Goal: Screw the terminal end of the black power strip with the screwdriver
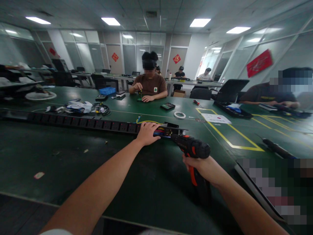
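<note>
A long black power strip (99, 124) with a row of sockets lies across the green table. My left hand (147, 133) grips it near its right end, fingers over the far side and thumb on the near side. Beside that hand the end is uncovered, with coloured wires and a small circuit board (168, 132) showing. My right hand (199, 165) is wrapped round the handle of a black and orange cordless drill (193, 146). The drill points left, its front at the strip's open end. Whether the tip touches a screw is too small to tell.
Behind the strip lie bundled cables (101, 108), a white tape ring (179, 115) and a black-cased device (167, 106). A screwdriver (197, 103) and a paper sheet (216, 118) are farther right. Another tool (277, 148) lies at right. A co-worker (151, 83) sits opposite.
</note>
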Demonstrator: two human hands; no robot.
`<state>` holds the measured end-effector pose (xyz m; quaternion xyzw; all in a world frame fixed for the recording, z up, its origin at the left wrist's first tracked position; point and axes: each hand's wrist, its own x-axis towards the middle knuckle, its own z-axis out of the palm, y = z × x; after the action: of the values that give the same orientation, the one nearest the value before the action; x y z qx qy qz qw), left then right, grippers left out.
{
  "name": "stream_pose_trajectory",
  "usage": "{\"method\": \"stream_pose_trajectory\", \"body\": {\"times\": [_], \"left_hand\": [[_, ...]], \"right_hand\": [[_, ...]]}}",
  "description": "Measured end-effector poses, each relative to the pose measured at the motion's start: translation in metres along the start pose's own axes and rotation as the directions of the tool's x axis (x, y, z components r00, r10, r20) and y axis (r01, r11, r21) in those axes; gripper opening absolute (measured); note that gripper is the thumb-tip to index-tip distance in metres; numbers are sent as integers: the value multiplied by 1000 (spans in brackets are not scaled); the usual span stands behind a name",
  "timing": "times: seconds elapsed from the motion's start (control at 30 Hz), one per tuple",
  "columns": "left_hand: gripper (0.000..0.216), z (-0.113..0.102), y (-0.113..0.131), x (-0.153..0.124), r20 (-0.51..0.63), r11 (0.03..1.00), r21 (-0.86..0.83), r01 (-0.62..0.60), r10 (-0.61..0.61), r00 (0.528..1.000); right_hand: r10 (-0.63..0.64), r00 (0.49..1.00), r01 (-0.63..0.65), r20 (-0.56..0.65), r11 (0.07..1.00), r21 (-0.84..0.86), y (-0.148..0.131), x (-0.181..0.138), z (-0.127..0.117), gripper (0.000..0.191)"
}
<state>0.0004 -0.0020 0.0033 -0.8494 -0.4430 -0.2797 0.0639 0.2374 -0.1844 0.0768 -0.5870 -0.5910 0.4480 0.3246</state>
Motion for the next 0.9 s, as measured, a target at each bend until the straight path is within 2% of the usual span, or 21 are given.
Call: {"method": "stream_pose_trajectory", "body": {"times": [0.13, 0.3, 0.5, 0.7, 0.9], "left_hand": [[64, -1, 0, 0, 6, 1000, -11, 0, 0, 1000], [65, -1, -1, 0, 2, 1000, -2, -6, 6, 1000], [64, 0, -1, -1, -19, 1000, 12, -13, 13, 1000], [65, 1, -1, 0, -13, 1000, 10, -9, 9, 1000], [65, 1, 1, 1, 2, 1000, -9, -1, 1, 1000]], "right_hand": [[-10, 1000, 10, 5, 1000, -26, -1, 0, 0, 11], [0, 999, -4, -54, 998, -64, -4, 0, 1, 21], [73, 995, -84, -69, 981, -176, -10, -3, 0, 20], [34, 997, -48, -73, 979, -198, -7, -2, 3, 19], [-52, 990, 8, -132, 948, -317, -6, -2, 12, 11]]}}
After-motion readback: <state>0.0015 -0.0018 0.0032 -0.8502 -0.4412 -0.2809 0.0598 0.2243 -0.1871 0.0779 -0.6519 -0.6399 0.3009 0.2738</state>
